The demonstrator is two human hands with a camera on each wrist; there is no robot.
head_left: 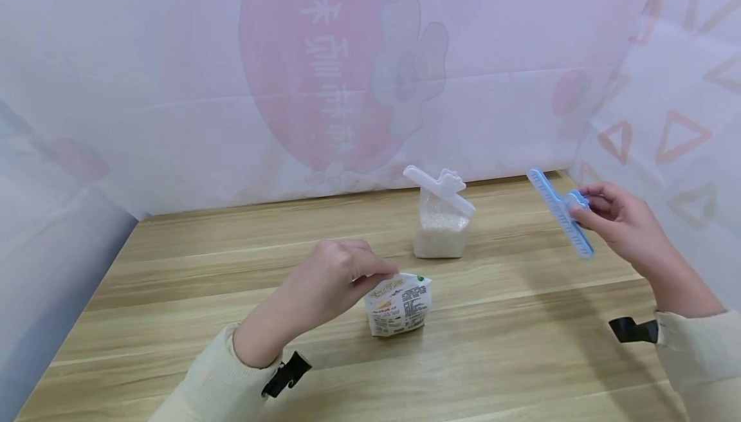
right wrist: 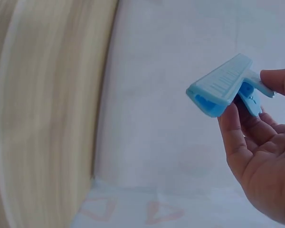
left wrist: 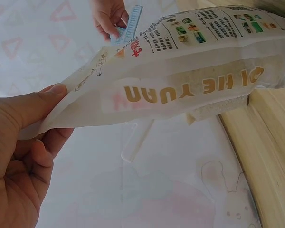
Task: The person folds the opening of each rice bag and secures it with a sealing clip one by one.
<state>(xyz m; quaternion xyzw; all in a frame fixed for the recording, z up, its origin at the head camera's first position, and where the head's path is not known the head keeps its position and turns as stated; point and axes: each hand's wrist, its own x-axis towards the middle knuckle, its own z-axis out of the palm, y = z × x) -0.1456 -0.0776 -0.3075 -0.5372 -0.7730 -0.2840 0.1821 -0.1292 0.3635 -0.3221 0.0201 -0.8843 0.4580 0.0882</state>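
My left hand (head_left: pixel 332 284) pinches the top edge of a white printed food bag (head_left: pixel 401 309), which stands on the wooden table. In the left wrist view the bag (left wrist: pixel 194 80) shows gold letters and a see-through strip, its top flattened between thumb and fingers. Off to the right, my right hand (head_left: pixel 628 222) holds a blue bag clip (head_left: pixel 558 213) by its handle, raised above the table. The right wrist view has the thumb on one handle of the clip (right wrist: pixel 221 88) and the fingers under the other.
Behind the printed bag stands a clear bag of white grains (head_left: pixel 441 235), with a white bag clip (head_left: pixel 442 189) across its top. The wooden table (head_left: pixel 220 261) meets printed cloth walls (head_left: pixel 191 87) at the back and sides.
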